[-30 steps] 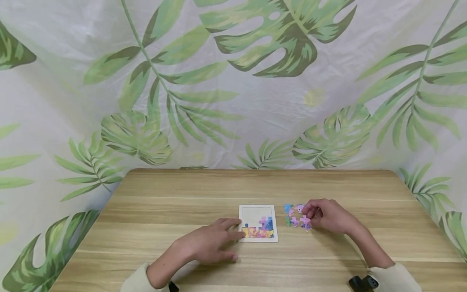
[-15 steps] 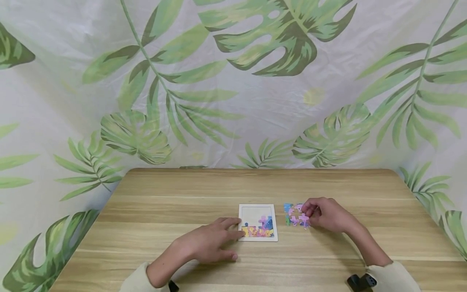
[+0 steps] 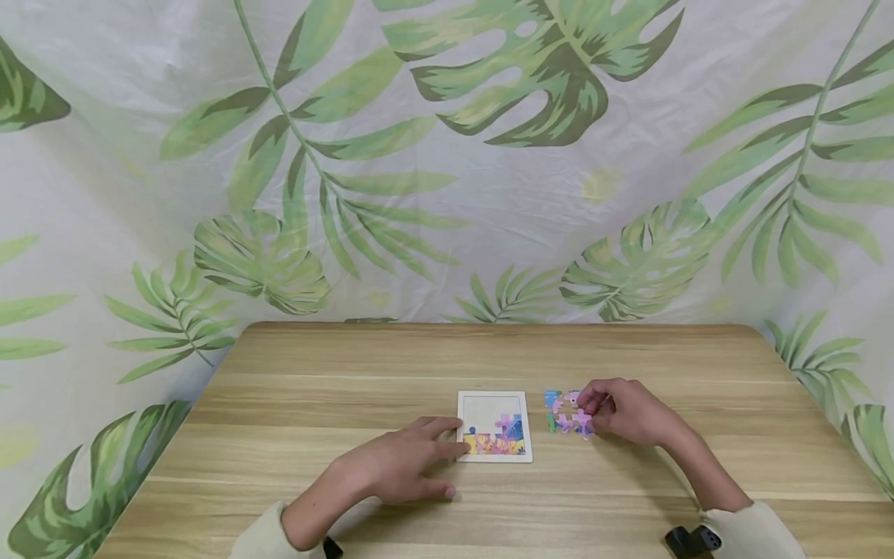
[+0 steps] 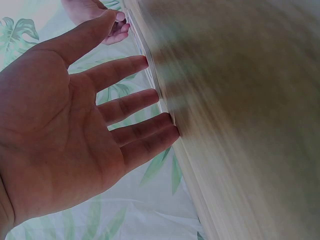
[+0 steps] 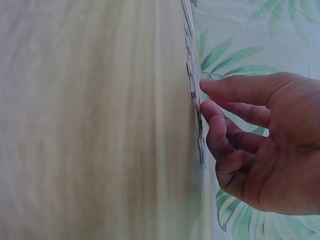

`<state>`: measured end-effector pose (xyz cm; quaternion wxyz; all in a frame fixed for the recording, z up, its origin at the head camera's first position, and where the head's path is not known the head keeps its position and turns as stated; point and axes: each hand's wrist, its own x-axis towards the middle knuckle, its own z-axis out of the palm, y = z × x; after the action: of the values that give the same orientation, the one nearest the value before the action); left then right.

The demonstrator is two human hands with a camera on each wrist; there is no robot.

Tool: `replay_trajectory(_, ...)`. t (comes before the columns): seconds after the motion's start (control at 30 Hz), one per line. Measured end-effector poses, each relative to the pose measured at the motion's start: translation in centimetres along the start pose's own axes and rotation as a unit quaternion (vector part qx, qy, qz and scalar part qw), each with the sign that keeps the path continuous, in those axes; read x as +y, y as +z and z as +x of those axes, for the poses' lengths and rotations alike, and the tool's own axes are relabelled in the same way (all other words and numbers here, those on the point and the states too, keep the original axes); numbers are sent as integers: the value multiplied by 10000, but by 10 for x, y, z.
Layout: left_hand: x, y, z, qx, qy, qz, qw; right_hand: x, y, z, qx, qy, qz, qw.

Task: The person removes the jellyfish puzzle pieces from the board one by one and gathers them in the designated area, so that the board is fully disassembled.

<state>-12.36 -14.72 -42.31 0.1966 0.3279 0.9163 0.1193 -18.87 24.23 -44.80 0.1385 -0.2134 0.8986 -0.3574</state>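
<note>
My left hand (image 3: 405, 463) lies spread, fingertips at the left edge of a white-bordered puzzle tray (image 3: 528, 435). In the left wrist view the left hand (image 4: 60, 120) has straight, parted fingers. Joined pieces with a yellow, pink and blue picture (image 3: 492, 444) fill the tray's lower part and right side. Right of the tray lie several loose puzzle pieces (image 3: 563, 424), pink, blue and green, flat on the table. My right hand (image 3: 628, 411) is at their right side, thumb and forefinger tips touching them. In the right wrist view the right hand (image 5: 270, 135) has loosely bent fingers, with a gap between thumb and forefinger.
The wooden table (image 3: 335, 388) ends at a back edge in front of a pale cloth (image 3: 489, 202) printed with green leaves. Black devices (image 3: 691, 541) sit at the wrists, beside light sleeves (image 3: 754, 536).
A purple-pink puzzle piece at the right thumb has shifted slightly left and away from me, with the right hand, during the first half second. The left hand has stayed in place.
</note>
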Motion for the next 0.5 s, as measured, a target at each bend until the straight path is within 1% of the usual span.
replay_trajectory(0.1, 0, 0, 0, -12, 4, 4, 10000, -2, 1, 1, 51, -34, -74, 10000)
replay_trajectory(0.27, 0, 0, 0, -20, 12, 29, 10000, -9, 4, 6, 85, -201, -164, 9996)
replay_trajectory(0.4, 0, 0, 0, -17, 6, 43, 10000, -17, 9, 12, -17, -298, -34, 9995)
replay_trajectory(0.5, 0, 0, 0, -3, 11, 63, 10000, -23, 13, 15, -125, -270, 101, 9995)
